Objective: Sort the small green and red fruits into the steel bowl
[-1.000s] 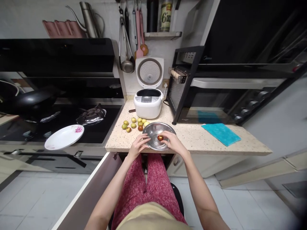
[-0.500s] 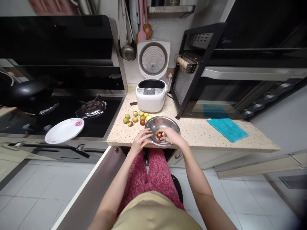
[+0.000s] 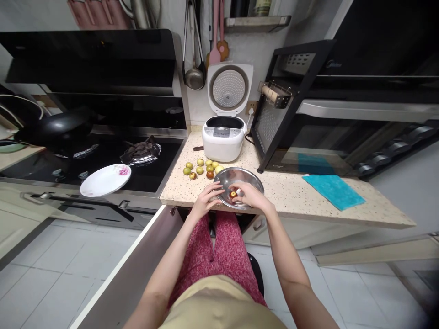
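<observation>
A shallow metal bowl (image 3: pixel 255 181) stands at the counter's front edge. My left hand (image 3: pixel 206 200) is at its left rim, with the fingers stretched over the rim and the thumb lower down. Inside the bowl, my right hand (image 3: pixel 252 196) has its fingers curled round a red-brown jujube (image 3: pixel 233 194). A small white patch shows beside the fruit, too small to make out. Just left of the bowl lie several green jujubes (image 3: pixel 200 162) and a brown one (image 3: pixel 210 174).
Behind the bowl stands a white rice cooker (image 3: pixel 222 148) with its lid up. A blue cloth (image 3: pixel 334 191) lies to the right, below the oven. A white flowered plate (image 3: pixel 103 182) rests at the stove's front edge. At lower left, a cabinet door (image 3: pixel 137 269) hangs open beside my legs.
The view has shifted, so the whole scene sits a little further right. My right hand stays in the bowl with the jujube; a white patch now shows beside it. My left hand keeps its place.
</observation>
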The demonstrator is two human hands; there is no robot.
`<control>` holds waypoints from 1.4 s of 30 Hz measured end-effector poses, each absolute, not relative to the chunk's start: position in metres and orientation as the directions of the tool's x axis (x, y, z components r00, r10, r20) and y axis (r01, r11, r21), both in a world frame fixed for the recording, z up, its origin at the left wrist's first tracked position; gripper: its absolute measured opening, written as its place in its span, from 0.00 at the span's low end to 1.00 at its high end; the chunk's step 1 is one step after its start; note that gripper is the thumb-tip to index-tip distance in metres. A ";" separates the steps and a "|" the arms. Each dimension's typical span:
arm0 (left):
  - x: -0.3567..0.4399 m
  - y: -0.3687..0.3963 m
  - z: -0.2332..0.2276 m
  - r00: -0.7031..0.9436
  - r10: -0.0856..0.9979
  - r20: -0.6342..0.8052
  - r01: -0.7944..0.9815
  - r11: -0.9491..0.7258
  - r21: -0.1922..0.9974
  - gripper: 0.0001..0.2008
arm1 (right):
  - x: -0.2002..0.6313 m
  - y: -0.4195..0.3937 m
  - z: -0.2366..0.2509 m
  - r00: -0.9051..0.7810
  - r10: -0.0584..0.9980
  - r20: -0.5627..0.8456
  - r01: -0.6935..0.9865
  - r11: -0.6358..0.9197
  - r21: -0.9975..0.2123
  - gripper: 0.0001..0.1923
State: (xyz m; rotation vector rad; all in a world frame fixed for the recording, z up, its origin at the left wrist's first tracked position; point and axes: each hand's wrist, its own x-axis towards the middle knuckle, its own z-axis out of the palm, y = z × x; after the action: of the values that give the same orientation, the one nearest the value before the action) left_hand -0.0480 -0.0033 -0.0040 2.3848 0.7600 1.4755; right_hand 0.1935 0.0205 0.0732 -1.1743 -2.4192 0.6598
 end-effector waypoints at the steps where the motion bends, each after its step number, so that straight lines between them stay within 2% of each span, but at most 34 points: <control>1: -0.048 -0.003 -0.004 0.358 0.544 0.759 0.299 -0.837 0.458 0.21 | 0.193 0.023 0.076 -0.584 0.795 0.164 0.619 0.566 -0.544 0.18; 5: -0.048 -0.003 -0.005 0.341 0.538 0.771 0.276 -0.841 0.465 0.22 | 0.184 0.040 0.091 -0.537 0.776 0.330 0.619 0.629 -0.471 0.13; 7: -0.047 -0.002 -0.006 0.328 0.538 0.777 0.270 -0.841 0.468 0.21 | 0.174 0.052 0.099 -0.537 0.769 0.347 0.652 0.639 -0.407 0.12; 13: -0.047 -0.003 -0.007 0.322 0.560 0.763 0.271 -0.827 0.493 0.21 | 0.136 0.085 0.122 -0.555 0.816 0.162 0.811 0.574 -0.111 0.17; 19: -0.047 -0.005 -0.004 0.292 0.592 0.751 0.286 -0.803 0.522 0.22 | 0.113 0.102 0.128 -0.462 0.886 0.037 0.886 0.463 -0.034 0.16; 27: -0.049 -0.003 0.003 0.053 0.743 0.667 0.344 -0.641 0.687 0.24 | 0.090 0.112 0.123 -0.268 0.961 -0.063 0.963 0.267 -0.021 0.23; 34: -0.048 -0.004 0.007 0.010 0.789 0.614 0.303 -0.588 0.750 0.25 | 0.086 0.122 0.119 -0.176 0.978 -0.116 0.983 0.168 -0.075 0.27; 38: -0.048 -0.005 0.009 0.010 0.804 0.594 0.275 -0.573 0.772 0.24 | 0.091 0.122 0.118 -0.200 0.978 -0.057 0.973 0.192 -0.126 0.23; 42: -0.048 -0.006 0.008 0.009 0.802 0.598 0.272 -0.577 0.770 0.25 | 0.101 0.114 0.123 -0.265 0.961 0.076 0.944 0.275 -0.184 0.21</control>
State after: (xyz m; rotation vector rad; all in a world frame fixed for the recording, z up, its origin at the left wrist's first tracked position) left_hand -0.0476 -0.0058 0.0079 1.8516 1.0992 1.5971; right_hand 0.1008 0.1142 0.1235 -1.7879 -2.3658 0.1506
